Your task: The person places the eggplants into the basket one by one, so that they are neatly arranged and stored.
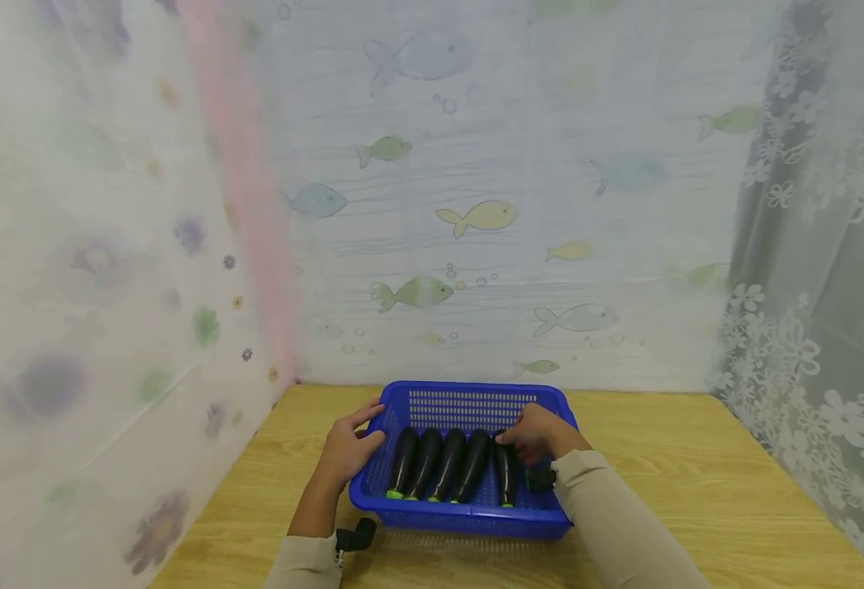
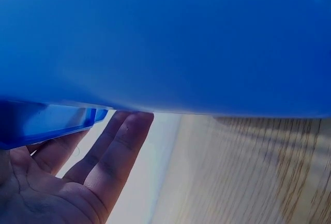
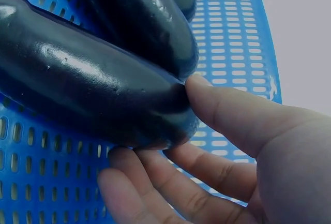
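Note:
Five eggplants, dark and glossy, lie side by side in a blue plastic basket (image 1: 469, 511), their green-tipped ends toward the near wall. My right hand (image 1: 538, 432) holds the rightmost eggplant (image 1: 506, 474) at its rounded far end. In the right wrist view, the thumb (image 3: 227, 107) presses on top of that eggplant and the other fingers sit under it. A neighbouring eggplant (image 3: 150, 22) lies just beyond. At the basket's left side, my left hand (image 1: 345, 448) touches the rim, its fingers (image 2: 121, 146) stretched out nearly straight below the rim in the left wrist view.
The basket stands on a wood-grain table (image 1: 668, 458). Behind the table hangs a pale curtain (image 1: 506, 311) printed with fish; a flower-patterned sheet (image 1: 108, 327) covers the left side. A lacy white curtain (image 1: 815, 343) hangs on the right.

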A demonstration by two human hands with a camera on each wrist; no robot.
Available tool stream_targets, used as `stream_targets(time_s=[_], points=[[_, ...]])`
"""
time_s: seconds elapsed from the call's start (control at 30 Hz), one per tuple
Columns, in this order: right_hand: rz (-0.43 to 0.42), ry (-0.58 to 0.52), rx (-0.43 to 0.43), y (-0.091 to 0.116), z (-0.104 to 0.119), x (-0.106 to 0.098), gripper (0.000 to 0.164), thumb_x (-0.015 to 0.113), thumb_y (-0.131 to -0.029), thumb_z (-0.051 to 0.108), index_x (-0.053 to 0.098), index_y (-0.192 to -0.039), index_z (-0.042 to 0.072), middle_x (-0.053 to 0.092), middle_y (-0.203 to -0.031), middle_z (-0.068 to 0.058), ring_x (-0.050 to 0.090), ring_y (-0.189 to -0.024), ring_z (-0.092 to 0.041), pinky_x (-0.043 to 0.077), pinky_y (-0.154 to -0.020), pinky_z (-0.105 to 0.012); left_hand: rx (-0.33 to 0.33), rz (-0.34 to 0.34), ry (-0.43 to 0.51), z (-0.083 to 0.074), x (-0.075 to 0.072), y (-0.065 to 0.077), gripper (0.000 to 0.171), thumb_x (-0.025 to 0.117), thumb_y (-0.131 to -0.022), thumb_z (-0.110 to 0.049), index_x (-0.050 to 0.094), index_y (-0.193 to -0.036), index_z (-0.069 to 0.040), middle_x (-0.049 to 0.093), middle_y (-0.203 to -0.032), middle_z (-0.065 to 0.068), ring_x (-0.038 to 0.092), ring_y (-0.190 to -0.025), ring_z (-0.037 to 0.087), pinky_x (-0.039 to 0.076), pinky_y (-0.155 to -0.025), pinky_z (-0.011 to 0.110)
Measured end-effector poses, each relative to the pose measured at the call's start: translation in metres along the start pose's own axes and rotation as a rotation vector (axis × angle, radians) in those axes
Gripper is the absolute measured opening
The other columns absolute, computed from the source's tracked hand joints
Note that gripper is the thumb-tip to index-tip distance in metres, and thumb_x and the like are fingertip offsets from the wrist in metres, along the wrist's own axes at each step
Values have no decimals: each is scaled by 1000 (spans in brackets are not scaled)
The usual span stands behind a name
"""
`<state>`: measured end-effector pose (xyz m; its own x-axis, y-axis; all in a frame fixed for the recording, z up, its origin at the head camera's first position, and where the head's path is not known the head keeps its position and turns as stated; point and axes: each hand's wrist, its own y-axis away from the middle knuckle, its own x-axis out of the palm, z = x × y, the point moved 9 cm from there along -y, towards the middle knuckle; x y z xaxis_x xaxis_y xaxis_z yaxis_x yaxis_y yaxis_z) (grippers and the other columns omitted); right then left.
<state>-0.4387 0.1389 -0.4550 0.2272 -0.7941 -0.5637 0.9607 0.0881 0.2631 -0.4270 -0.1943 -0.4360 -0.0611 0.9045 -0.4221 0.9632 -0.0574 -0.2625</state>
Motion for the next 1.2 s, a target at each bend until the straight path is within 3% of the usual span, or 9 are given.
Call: stream_targets(time_s=[0.83, 1.0, 1.1, 1.2], points=[[-6, 20, -14, -9, -4, 1, 29, 78, -89, 14, 69, -106, -8, 74, -97, -18, 75, -82, -34, 64, -72, -48, 3, 11, 9, 3, 2, -1, 56, 65, -89, -12, 61, -145, -9, 51, -159, 3, 61, -129, 45, 59, -94, 56], [-40, 86, -65, -8, 5, -4, 32, 80, -88, 19, 71, -105, -7, 73, -95, -15, 74, -75, -30, 64, -67, -45, -6, 7, 2, 4, 0, -1, 56, 66, -89, -12, 61, -145, -10, 51, -158, 2, 60, -130, 45, 58, -95, 56], [-68, 138, -110, -4, 15, -10, 40, 80, -89, 22, 69, -112, -8, 73, -99, -17, 73, -72, -29, 64, -64, -43, -6, 3, 2, 4, -1, -2, 56, 66, -89, -13, 62, -144, -11, 52, -157, 0, 60, -131, 45, 57, -95, 57], [-70, 117, -129, 0, 23, -14, 50, 78, -91, 24, 64, -125, -10, 71, -111, -21, 73, -79, -29, 64, -67, -43, -9, 9, 10, 4, 0, -3, 56, 65, -89, -13, 61, -145, -11, 52, -158, 0, 60, -131, 45, 57, -96, 57]])
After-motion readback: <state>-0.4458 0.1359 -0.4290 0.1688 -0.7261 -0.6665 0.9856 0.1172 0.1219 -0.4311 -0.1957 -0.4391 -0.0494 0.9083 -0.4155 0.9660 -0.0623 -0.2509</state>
